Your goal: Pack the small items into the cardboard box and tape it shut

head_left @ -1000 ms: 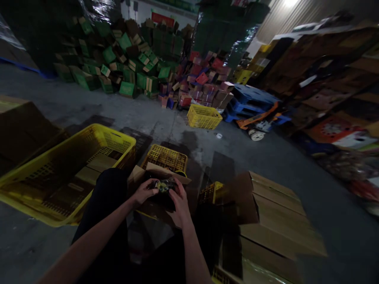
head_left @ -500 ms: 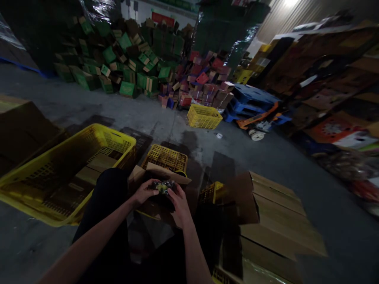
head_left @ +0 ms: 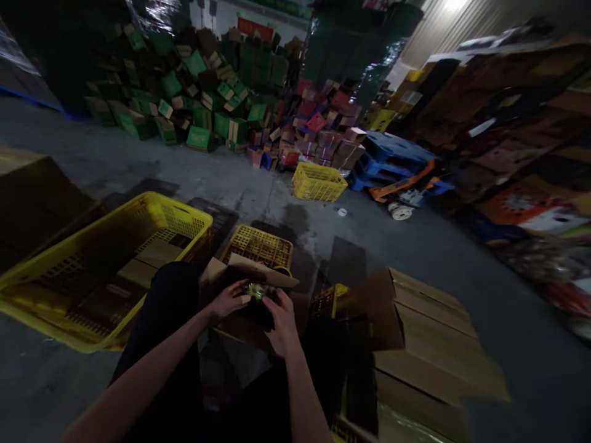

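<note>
Both hands meet over an open brown cardboard box (head_left: pixel 253 269) that sits just in front of the person's dark-clad knee. The left hand (head_left: pixel 228 301) curls its fingers around the near-left side of a small dark object with a yellow-green patch (head_left: pixel 255 292). The right hand (head_left: pixel 282 320) closes on it from the right with thumb and fingertips, so the object is pinched between the two hands just above the box's opening. What the object is cannot be told in the dim light. A small yellow perforated plastic crate (head_left: pixel 258 245) stands touching the box's far side. A large yellow plastic basket (head_left: pixel 181 209) holding flat cardboard pieces lies to the left, and a stack of flattened brown cardboard sheets (head_left: pixel 431 335) lies to the right. Well apart, across the grey concrete floor, sit another yellow plastic crate (head_left: pixel 317 182) and a heap of green cardboard boxes (head_left: pixel 194 98).
</note>
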Motion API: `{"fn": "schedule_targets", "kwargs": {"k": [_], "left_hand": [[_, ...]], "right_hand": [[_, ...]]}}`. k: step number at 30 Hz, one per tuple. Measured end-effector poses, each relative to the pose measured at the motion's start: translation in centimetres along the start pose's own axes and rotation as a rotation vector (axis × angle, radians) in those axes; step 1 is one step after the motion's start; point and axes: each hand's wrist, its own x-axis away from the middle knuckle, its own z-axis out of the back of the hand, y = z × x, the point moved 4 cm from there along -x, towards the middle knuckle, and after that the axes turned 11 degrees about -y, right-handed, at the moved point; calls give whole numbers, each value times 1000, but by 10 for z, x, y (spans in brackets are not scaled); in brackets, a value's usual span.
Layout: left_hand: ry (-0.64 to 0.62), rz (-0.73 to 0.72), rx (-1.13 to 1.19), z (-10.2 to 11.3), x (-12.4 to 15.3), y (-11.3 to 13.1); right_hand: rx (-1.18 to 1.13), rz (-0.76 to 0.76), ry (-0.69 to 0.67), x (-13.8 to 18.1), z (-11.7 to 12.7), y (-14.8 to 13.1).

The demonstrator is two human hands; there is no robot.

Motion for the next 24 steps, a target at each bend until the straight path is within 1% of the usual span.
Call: {"fn": "schedule_targets", "kwargs": {"k": [3,6,8,12,18,21,24], "left_hand": [[-17,59,41,-1,2,0],[-42,47,66,-1,2,2],[-34,42,75,-1,2,3],[-8,-15,53,-1,3,6],[-20,-73,-6,-4,3,9],[-18,-109,-47,-1,2,8],[14,-143,-115,5,1,7]], "right_hand": [[37,8,28,-2,3,2],[97,27,48,-3,5,4],[154,53,30,-4,6,5],[257,89,-22,-7,8,7],[331,117,-4,-6,8,2],[348,125,-18,-5,5,0],[322,134,-8,-5,7,1]]}}
